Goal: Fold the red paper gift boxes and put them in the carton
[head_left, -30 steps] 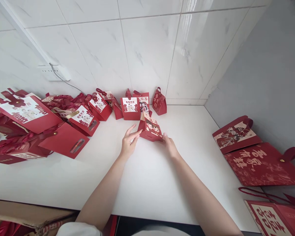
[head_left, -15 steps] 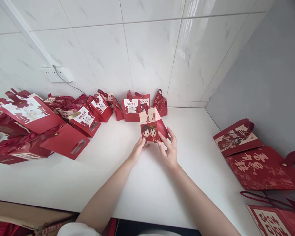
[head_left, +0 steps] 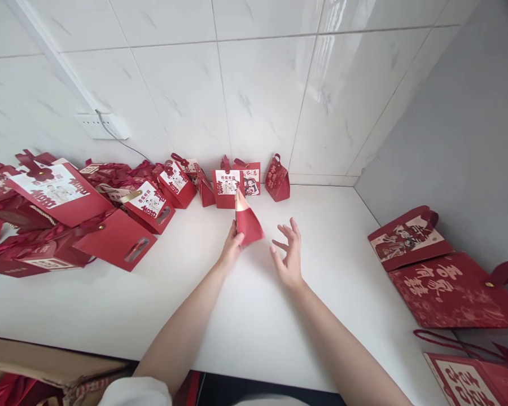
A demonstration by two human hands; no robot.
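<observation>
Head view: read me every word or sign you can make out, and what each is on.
"吾家有囍": large red gift box lying at the right.
"囍": rope-handled gift bag, lower right corner, cut off by the frame.
"吾家有喜": small white-labelled gift box, middle of the back row.
"囍": larger white-labelled gift box on the left.
Held gift box in the left hand: none legible, blurred.
Remaining print: too small or blurred.

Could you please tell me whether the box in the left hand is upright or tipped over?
Roughly upright: the box has its narrow peak above its wider base.
</observation>
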